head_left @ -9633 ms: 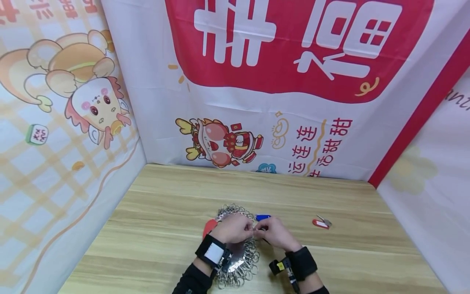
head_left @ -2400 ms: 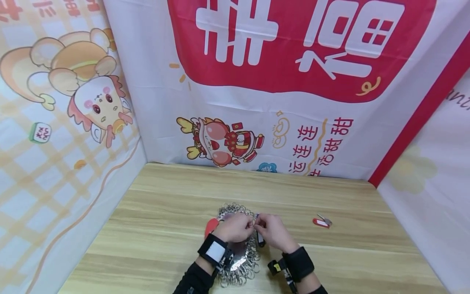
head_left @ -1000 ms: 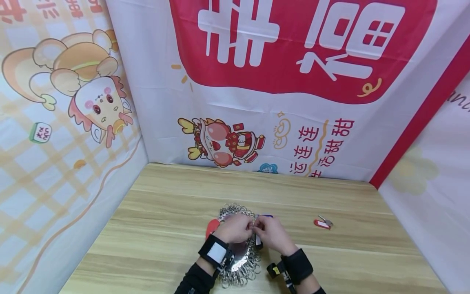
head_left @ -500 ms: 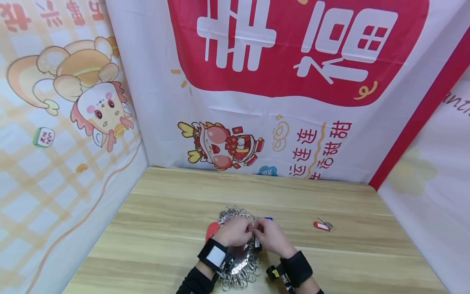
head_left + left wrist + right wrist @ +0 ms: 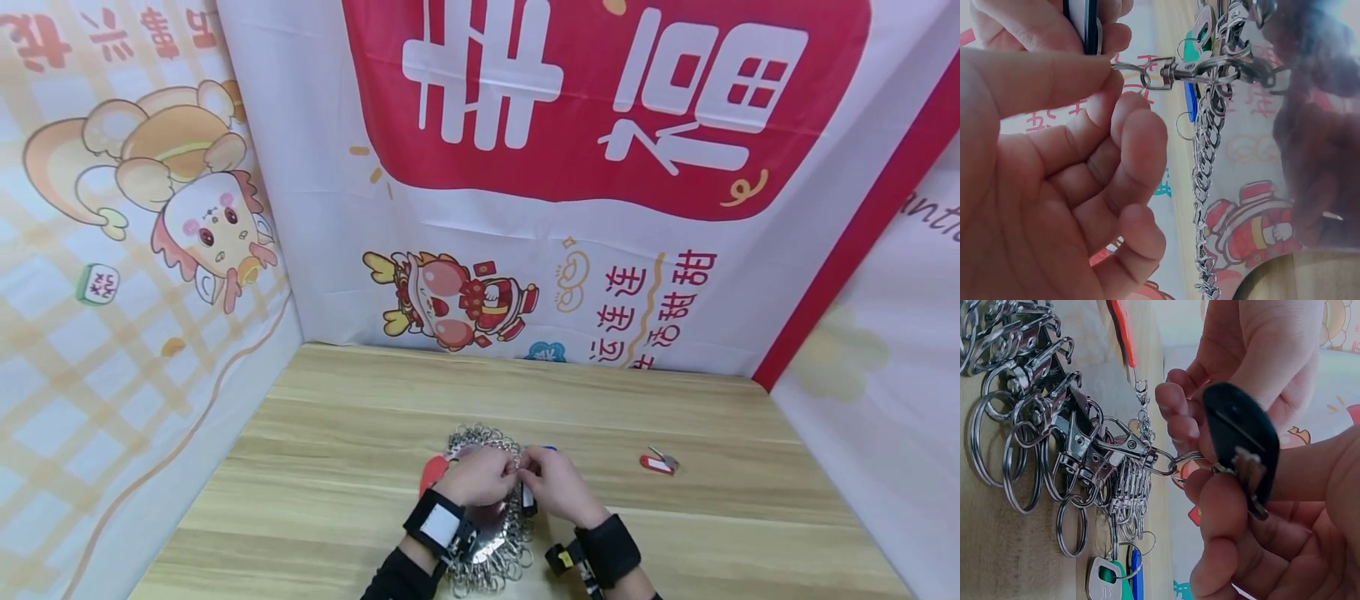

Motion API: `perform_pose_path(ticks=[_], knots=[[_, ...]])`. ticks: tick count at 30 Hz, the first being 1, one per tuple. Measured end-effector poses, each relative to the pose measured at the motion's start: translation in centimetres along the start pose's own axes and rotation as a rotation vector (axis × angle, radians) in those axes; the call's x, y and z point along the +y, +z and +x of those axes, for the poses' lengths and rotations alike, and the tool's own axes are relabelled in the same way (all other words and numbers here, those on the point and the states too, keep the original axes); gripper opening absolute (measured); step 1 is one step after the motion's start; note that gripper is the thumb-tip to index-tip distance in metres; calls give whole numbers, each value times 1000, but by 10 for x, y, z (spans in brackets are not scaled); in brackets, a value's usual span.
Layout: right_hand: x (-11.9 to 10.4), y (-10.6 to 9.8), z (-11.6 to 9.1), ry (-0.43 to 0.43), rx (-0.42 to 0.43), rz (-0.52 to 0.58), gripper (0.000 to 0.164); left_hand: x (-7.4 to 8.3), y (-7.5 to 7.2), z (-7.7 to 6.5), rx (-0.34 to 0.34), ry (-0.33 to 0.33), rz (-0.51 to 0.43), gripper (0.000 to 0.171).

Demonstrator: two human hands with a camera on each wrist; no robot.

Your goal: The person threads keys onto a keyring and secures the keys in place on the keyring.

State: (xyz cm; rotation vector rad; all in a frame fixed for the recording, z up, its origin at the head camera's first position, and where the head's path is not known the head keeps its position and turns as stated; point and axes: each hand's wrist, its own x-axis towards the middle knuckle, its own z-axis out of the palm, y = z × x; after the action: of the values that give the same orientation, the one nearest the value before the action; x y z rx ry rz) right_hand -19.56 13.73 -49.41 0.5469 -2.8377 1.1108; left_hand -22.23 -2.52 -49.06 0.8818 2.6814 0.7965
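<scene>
While the left hand (image 5: pixel 480 477) pinches a split ring (image 5: pixel 1189 457) on a clasp (image 5: pixel 1136 445) at the edge of the metal rack (image 5: pixel 491 518), the right hand (image 5: pixel 555 483), just right of the rack, holds a black key tag (image 5: pixel 1235 428) near that ring. A red-tagged key (image 5: pixel 657 464) lies well apart, right of the rack.

Tagged key (image 5: pixel 660 464) right of clasps (image 5: pixel 483 575)

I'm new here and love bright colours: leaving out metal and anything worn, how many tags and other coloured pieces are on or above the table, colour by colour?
Red: 2 (red key tag lying apart; red piece beside the left hand, partly hidden)
Blue: 1 (blue key tag)
Green: 1 (green key tag)
Black: 1 (black key tag in the right hand)
Total: 5
</scene>
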Motion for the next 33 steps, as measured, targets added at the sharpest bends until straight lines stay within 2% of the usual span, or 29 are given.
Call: perform_pose_path(ticks=[3, 9, 20, 27, 33], knots=[[0, 0, 0, 19, 19, 18, 10, 0, 0, 1, -3, 17, 0, 28], [0, 1, -1, -2, 55, -3, 11, -1, 0, 1, -25, 26, -8, 25], [-2, 0, -2, -29, 12, -5, 12, -1, 0, -1, 2, -6, 2, 26], [-1, -1, -1, -9, 9, 6, 11, -1, 0, 0, -34, -18, -28, 23], [0, 0, -1, -1, 14, 13, 11, -2, 0, 1, -34, 2, -15, 22]])
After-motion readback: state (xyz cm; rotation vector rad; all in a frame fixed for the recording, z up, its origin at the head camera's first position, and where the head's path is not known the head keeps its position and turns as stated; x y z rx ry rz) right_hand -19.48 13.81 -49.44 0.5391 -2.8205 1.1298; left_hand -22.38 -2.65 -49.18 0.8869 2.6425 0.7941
